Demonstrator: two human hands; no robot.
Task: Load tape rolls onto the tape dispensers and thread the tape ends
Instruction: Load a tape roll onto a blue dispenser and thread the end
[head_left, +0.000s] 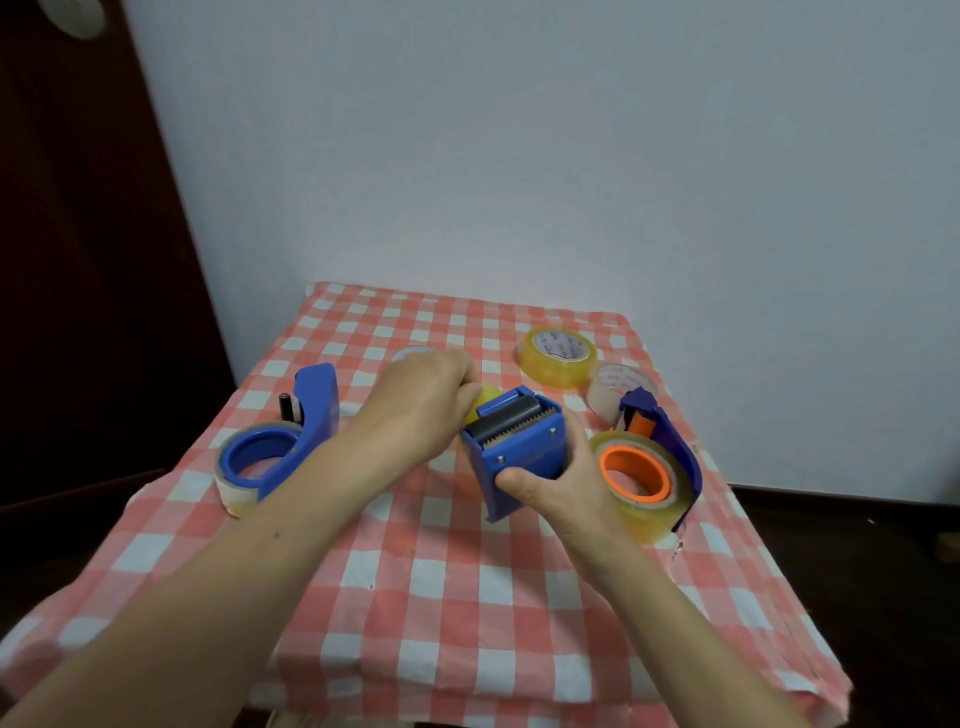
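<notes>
A: Pale wall (519, 156) behind, a dark door (78, 260) on the left, and a table under a red-and-white checked cloth (467, 597) in front of you. What's in your hands?

B: Your right hand (561, 483) is clamped round the middle dispenser (519, 452), the blue one. The thumb is on the near side wall and the fingers wrap the far side. It's tilted, with the toothed blade and dark roller facing up at you.

A: And the left?

B: Your left hand (426, 395) reaches in over the far end of that dispenser, fingers curled down and gripping a small yellow roll (487, 401). The roll sits right against the dispenser's back edge. Your knuckles hide most of it, so I can't tell how far it sits in the frame.

A: Going outward, then.

B: Off to your left, lying on the cloth, is a second blue dispenser (311, 415). It has a clear roll (234, 486) on its blue hub and is near your left forearm but apart from it. On your right, just beside your right hand, a third blue dispenser (675, 441) lies on its side, with a clear roll on an orange hub (635, 470).

A: Further back?

B: A big yellow roll (558, 358) lies flat toward the far right of the cloth. A cloudy roll (613, 389) stands tilted just beside it, right behind the top of the third dispenser. One more pale roll (410, 353) peeks out behind your left hand, mostly covered.
</notes>
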